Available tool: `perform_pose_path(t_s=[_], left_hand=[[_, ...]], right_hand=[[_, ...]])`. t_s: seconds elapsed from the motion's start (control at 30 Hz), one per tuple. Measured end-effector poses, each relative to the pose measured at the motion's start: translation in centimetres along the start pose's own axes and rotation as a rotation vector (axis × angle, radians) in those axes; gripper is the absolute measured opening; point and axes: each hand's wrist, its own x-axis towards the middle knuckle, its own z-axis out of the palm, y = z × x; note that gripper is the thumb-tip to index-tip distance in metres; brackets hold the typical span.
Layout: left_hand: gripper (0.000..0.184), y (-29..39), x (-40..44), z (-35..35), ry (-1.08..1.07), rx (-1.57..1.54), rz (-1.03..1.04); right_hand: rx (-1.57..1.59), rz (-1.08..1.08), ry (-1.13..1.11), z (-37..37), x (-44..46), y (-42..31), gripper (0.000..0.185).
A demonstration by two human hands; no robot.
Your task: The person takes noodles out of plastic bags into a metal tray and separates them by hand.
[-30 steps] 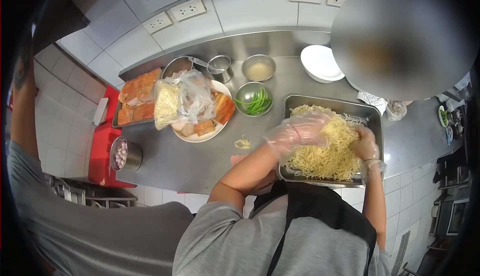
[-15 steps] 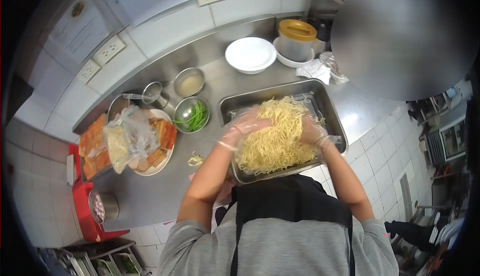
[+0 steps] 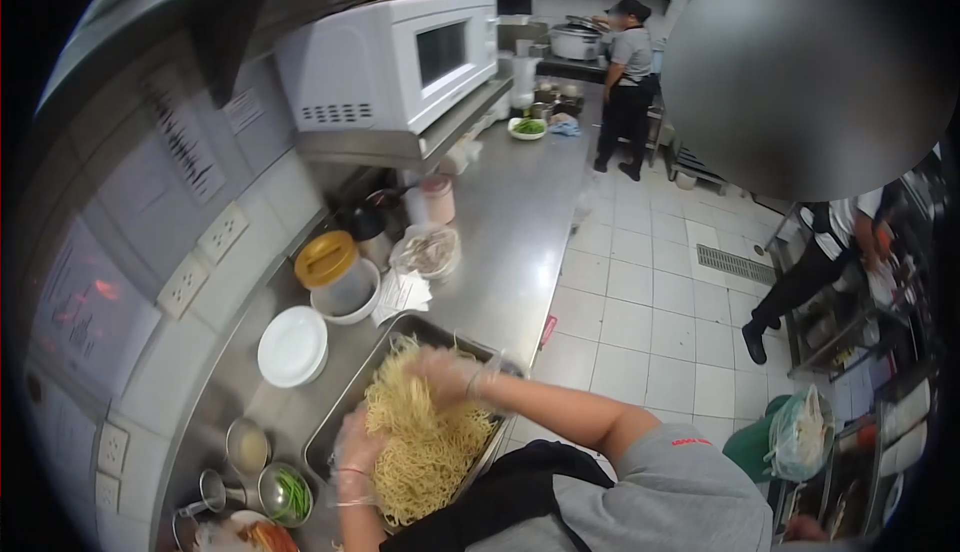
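Thin yellow noodles point(image 3: 425, 462) are heaped in a deep rectangular metal tray point(image 3: 322, 440) at the lower middle. My left hand point(image 3: 358, 449), in a clear plastic glove with a red band at the wrist, is pressed to the left side of the heap, its fingers partly hidden by noodles. Over the heap's upper part, my right hand point(image 3: 440, 377), also gloved, is closed around noodles, slightly blurred. Beside the tray are a bowl of green vegetable strips point(image 3: 285, 494), a bowl of pale liquid point(image 3: 247, 446) and stacked white bowls point(image 3: 293, 347).
A yellow-lidded container point(image 3: 330, 262) stands near a tub point(image 3: 428, 250) and papers point(image 3: 403, 295). Above hangs a microwave point(image 3: 400, 62) on a shelf. One person point(image 3: 630, 82) stands at the far counter, another point(image 3: 830, 252) at right. A green bin point(image 3: 765, 442) is lower right.
The view has swung right, bringing the microwave, aisle and two people into sight. Both hands stay at the noodles; the right hand has shifted onto the heap's upper part.
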Motion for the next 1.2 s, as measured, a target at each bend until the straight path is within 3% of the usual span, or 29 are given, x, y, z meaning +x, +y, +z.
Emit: perform_pose_path(t_s=[0.07,0.27,0.5,0.6,0.63,0.67,0.7,0.73,0.77,0.8,0.83,0.87,0.93,1.03,1.2], left_hand=[[0.053,0.7,-0.6,1.1,0.218,-0.021,-0.057],[0.046,-1.1,-0.1,2.0,0.181,-0.424,-0.004],[0.043,0.4,-0.4,0.9,0.167,-0.255,-0.043],[0.044,-0.4,-0.1,1.2,0.127,-0.414,0.003],[0.046,-1.2,0.1,1.6,0.210,-0.186,0.046],[0.051,-1.8,0.4,1.5,0.134,-0.278,0.025],[0.051,-0.7,-0.1,1.3,0.227,-0.125,0.006],[0.050,-0.6,-0.1,1.2,0.202,-0.224,0.085],[0.048,-2.8,-0.2,2.7,0.235,-0.148,-0.017],[0.048,-0.1,-0.2,1.0,0.063,-0.454,-0.060],[0.047,-0.6,0.2,1.7,0.110,-0.507,-0.017],[0.047,0.9,0.0,0.7,0.144,-0.238,-0.018],[0.046,1.6,-0.4,0.5,0.102,-0.415,-0.115],[0.048,-2.3,0.5,2.3,0.172,-0.320,0.004],[0.049,-1.2,0.3,1.1,0.128,-0.276,-0.028]], right_hand=[[0.003,0.040,0.184,5.6,-0.3,2.9,0.077],[0.063,-0.010,0.139,6.1,0.9,4.9,0.081],[0.045,-0.038,0.188,6.4,1.5,5.5,0.080],[0.114,-0.069,0.225,6.9,1.9,5.6,0.079],[0.100,-0.110,0.249,7.9,3.3,6.7,0.078],[0.074,-0.137,0.255,8.8,3.5,8.1,0.077],[0.028,-0.137,0.290,8.0,3.0,7.6,0.078],[0.006,-0.124,0.275,8.1,2.3,7.3,0.079],[0.087,-0.121,0.333,10.7,3.6,8.7,0.079],[0.152,-0.072,0.284,6.6,0.8,5.3,0.079],[0.124,-0.054,0.245,6.3,1.4,5.6,0.076],[0.136,-0.048,0.243,7.1,1.1,6.0,0.076],[0.138,-0.079,0.273,6.6,1.3,5.9,0.076],[0.093,-0.037,0.241,6.9,1.5,5.9,0.078],[0.093,-0.058,0.223,6.4,1.3,5.8,0.073]])
